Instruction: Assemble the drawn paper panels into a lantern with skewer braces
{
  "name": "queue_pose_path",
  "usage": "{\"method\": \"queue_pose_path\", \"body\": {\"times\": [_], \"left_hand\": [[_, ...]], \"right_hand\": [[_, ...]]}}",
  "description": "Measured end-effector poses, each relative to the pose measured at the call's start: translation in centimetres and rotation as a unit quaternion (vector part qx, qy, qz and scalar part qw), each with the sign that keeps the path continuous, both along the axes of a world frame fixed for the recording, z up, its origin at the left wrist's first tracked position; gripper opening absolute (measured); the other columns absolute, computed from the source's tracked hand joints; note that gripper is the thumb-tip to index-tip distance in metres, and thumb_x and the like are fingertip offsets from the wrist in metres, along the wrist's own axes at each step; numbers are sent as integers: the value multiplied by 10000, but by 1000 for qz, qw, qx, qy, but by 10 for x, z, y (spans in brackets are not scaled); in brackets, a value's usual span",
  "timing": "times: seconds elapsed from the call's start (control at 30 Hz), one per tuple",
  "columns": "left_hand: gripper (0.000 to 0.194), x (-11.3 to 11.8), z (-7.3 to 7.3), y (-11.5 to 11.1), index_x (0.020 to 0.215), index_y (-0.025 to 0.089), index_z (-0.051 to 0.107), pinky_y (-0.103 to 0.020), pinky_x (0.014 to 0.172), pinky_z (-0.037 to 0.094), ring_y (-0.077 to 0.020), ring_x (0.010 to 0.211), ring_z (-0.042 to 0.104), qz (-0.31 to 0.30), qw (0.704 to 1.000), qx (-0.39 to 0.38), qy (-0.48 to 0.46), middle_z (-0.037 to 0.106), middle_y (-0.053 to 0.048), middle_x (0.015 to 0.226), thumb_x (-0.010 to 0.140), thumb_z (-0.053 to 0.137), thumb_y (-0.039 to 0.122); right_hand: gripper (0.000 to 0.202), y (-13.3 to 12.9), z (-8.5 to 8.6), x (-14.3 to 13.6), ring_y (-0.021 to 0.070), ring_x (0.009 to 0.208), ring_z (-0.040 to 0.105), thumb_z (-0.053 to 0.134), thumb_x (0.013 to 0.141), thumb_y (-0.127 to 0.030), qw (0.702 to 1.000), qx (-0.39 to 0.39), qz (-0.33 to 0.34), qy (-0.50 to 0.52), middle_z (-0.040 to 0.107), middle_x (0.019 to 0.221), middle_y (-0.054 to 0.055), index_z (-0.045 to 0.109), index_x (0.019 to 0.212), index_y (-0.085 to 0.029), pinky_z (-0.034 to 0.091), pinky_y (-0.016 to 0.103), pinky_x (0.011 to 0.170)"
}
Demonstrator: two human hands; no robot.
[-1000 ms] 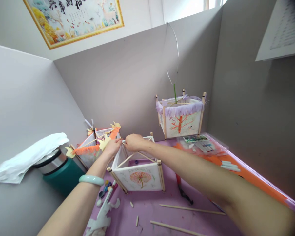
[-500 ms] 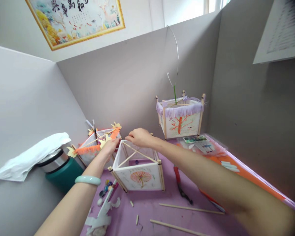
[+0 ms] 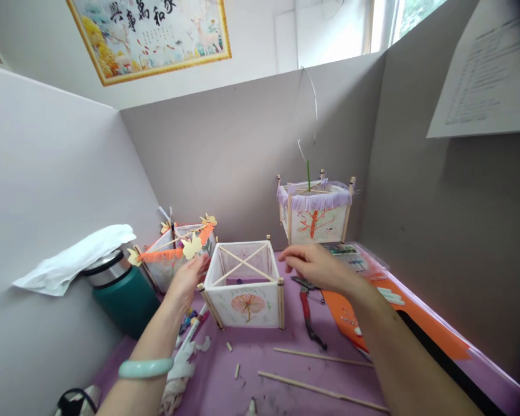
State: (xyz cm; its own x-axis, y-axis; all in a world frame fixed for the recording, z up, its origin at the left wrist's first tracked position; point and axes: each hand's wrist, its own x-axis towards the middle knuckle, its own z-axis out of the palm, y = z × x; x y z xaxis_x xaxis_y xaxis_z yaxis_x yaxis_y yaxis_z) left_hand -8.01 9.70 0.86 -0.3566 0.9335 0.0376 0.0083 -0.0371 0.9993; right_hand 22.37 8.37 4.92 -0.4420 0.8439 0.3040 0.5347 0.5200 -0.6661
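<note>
A box-shaped lantern frame (image 3: pixel 246 307) stands between my hands on the purple tabletop. Its white sides are set between wooden corner sticks, two thin sticks cross at the top, and a round orange-red drawing marks the front. My left hand (image 3: pixel 187 284), fingers stretched out, is beside the frame's left side; whether it touches is unclear. My right hand (image 3: pixel 312 264) hovers off the frame's right side, fingers loosely bent and apart, with nothing visible in them. Behind my left hand stands a similar lantern with orange fringe (image 3: pixel 162 257) and yellow paper cutouts.
A purple-fringed lantern (image 3: pixel 316 222) stands at the back right. Red-handled pruning shears (image 3: pixel 305 312) and wooden sticks (image 3: pixel 320 392) lie nearer me. At left are a green bottle (image 3: pixel 119 297) and a white pen (image 3: pixel 193 329). An orange sheet (image 3: pixel 340 312) lies at right.
My right hand has left the frame's far left corner and moved right, past the frame's right side. My left hand has come down slightly along the left side. The view has shifted a little.
</note>
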Motion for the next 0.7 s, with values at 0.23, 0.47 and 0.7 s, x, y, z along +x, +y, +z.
{"method": "queue_pose_path", "body": {"times": [0.23,0.47,0.7], "left_hand": [[380,10,-46,-63,1020,120,626,-359,801,494,-239,913,650,30,998,0,49,704,-101,977,686,538,276],[360,24,-70,-88,1069,160,610,-343,812,489,-226,894,648,9,959,48,279,689,-84,1001,788,528,370],[209,46,-80,-102,941,185,603,-281,713,501,-166,773,628,-42,919,139,368,657,-43,860,860,495,345]], "right_hand": [[246,-24,-35,-9,182,739,622,551,768,-308,984,-18,-1,-176,716,848,42,703,933,-208,356,239,591],[258,-20,-42,-22,224,746,646,495,818,-332,965,21,-105,-238,719,818,98,700,796,-177,336,269,575],[199,-2,-57,-5,235,795,652,554,774,-309,960,-38,-155,-228,714,846,107,693,777,-166,345,272,587]]}}
